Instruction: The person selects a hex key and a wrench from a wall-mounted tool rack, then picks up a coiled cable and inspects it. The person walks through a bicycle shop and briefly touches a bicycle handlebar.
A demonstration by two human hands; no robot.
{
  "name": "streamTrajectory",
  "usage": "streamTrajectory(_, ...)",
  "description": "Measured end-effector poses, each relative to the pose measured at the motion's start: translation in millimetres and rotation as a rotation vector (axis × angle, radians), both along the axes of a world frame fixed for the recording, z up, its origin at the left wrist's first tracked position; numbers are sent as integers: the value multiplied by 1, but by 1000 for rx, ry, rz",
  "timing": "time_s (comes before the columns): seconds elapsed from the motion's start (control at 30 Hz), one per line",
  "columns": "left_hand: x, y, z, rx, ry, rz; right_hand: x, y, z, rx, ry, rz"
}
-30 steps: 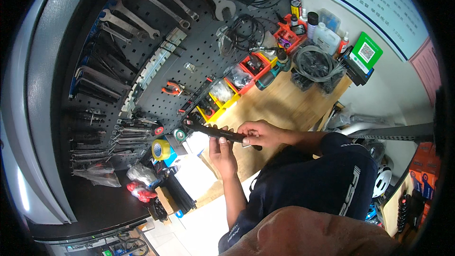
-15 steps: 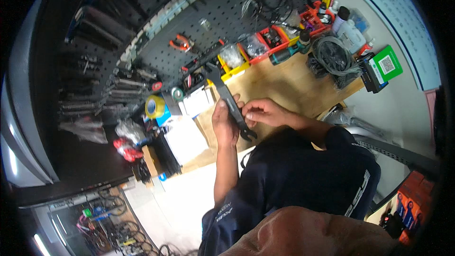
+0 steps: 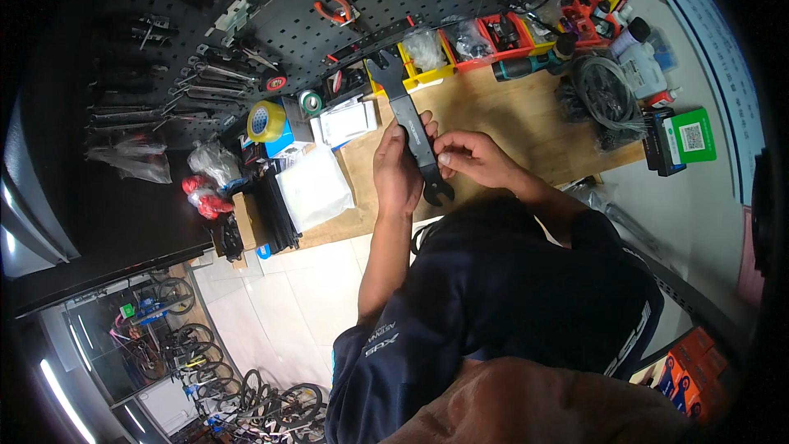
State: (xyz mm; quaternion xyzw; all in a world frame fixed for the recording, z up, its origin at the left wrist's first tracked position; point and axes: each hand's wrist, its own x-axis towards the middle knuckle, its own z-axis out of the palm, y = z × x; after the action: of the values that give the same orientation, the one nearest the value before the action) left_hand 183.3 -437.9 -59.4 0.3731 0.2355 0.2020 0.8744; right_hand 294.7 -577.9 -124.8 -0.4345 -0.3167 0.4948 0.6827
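A long, flat, dark open-end wrench (image 3: 415, 136) stands on a slant over the workbench's front edge, an open jaw at each end. My left hand (image 3: 397, 171) is closed round its middle, thumb lying along the handle's near side and fingertips showing past the far side. The lower jaw hangs just below that hand, close to my dark shirt. Right beside the handle is my right hand (image 3: 477, 158), its fingers curled in and thumb near the fingertips. Whether anything is pinched there is too small to make out.
Yellow and red parts bins (image 3: 427, 74) line the bench's back, with a cordless drill (image 3: 526, 68) in front. Coiled cable (image 3: 604, 90) and bottles stand at the right. A tape roll (image 3: 267, 122) and white packet (image 3: 316, 189) lie left. Tools hang on the pegboard (image 3: 288, 41).
The view has tilted, so the bench and pegboard sit higher and more bicycles show at lower left. The left hand still grips the wrench, and the right hand stays beside it.
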Motion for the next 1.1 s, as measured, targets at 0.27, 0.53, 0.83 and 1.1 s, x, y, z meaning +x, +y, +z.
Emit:
streamTrajectory(0.27,0,1,-3,-9,-34,22,0,0,-6,2,-67,0)
streamTrajectory(0.53,0,7,-10,-5,-109,8,-7,-3,-9,-41,-141,53)
streamTrajectory(0.83,4,8,-14,5,-119,-3,-6,-6,-4,-52,-199,97)
streamTrajectory(1.1,10,5,-8,5,-128,-8,-4,-8,-1,-68,-284,60)
